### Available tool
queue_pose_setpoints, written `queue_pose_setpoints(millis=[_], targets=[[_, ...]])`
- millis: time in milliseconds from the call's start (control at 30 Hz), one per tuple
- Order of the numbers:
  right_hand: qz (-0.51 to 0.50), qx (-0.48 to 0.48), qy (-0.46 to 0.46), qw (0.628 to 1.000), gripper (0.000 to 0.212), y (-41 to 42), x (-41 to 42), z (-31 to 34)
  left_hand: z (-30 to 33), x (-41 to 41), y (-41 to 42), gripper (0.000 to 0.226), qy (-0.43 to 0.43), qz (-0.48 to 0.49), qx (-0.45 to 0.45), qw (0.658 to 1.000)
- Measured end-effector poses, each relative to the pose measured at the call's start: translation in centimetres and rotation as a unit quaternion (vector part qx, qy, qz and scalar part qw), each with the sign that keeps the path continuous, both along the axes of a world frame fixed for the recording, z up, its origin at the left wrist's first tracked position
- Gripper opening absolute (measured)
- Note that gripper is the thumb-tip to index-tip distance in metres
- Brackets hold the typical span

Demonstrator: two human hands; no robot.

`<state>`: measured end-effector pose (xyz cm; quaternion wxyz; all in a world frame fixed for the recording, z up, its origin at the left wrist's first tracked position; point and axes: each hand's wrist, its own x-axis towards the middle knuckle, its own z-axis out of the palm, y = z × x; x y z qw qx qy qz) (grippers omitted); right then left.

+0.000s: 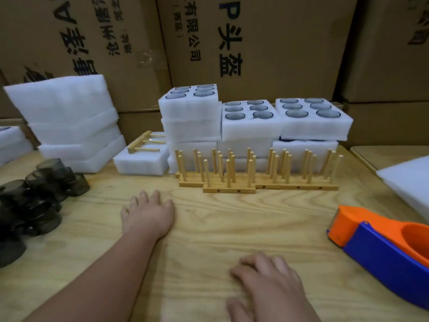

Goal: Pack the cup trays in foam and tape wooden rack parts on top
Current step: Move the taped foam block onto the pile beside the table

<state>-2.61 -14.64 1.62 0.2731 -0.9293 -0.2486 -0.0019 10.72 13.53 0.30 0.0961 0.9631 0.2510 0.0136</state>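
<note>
Stacks of white foam cup trays (251, 126) with grey cups set in their holes stand at the back middle of the wooden table (209, 228). In front of them stand several wooden rack parts (255, 180) with upright pegs. One packed foam block (141, 162) left of the stacks carries a wooden rack part (144, 142) on top. My left hand (148, 212) lies flat on the table, fingers spread, holding nothing. My right hand (267, 282) rests on the table near the front edge, fingers relaxed and empty.
A pile of plain foam sheets (72, 122) is at the back left. Dark smoky cups (34, 196) lie heaped at the left edge. An orange and blue tape dispenser (385, 247) sits at the right, below a white foam sheet (408, 182). Cardboard boxes (255, 43) form a wall behind.
</note>
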Motion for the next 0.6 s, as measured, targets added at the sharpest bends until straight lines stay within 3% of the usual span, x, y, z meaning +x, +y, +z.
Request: queue_pose_setpoints(millis=[33,200,300,367,433,500,600], targets=[[-0.024,-0.001,0.039,0.999,0.075,-0.9,0.6,0.4,0.0,-0.7,-0.4,0.072,0.001,-0.012,0.002,1.000],[-0.043,-0.011,-0.017,0.999,0.049,-3.5,3.1,0.1,1.0,-2.6,0.2,0.067,0.001,-0.044,-0.065,0.997],[-0.041,0.012,0.004,0.999,0.046,-4.8,4.6,-0.4,3.5,-2.6,1.5,0.063,-0.098,0.000,-0.207,0.973],[-0.029,0.017,-0.002,0.999,0.046,-4.8,4.9,-0.9,5.9,-1.9,1.7,0.068,-0.192,0.017,-0.245,0.950],[-0.035,-0.001,-0.032,0.999,0.043,-4.6,4.7,-1.3,8.8,-0.9,1.3,0.072,-0.286,-0.011,-0.233,0.930],[-0.048,-0.021,-0.015,0.999,0.028,-4.5,5.0,-1.0,12.0,0.5,0.5,0.077,-0.360,-0.054,-0.165,0.917],[-0.044,-0.025,0.029,0.998,0.009,-4.5,5.3,-0.3,16.4,2.6,-1.5,0.087,-0.395,-0.096,-0.031,0.913]])
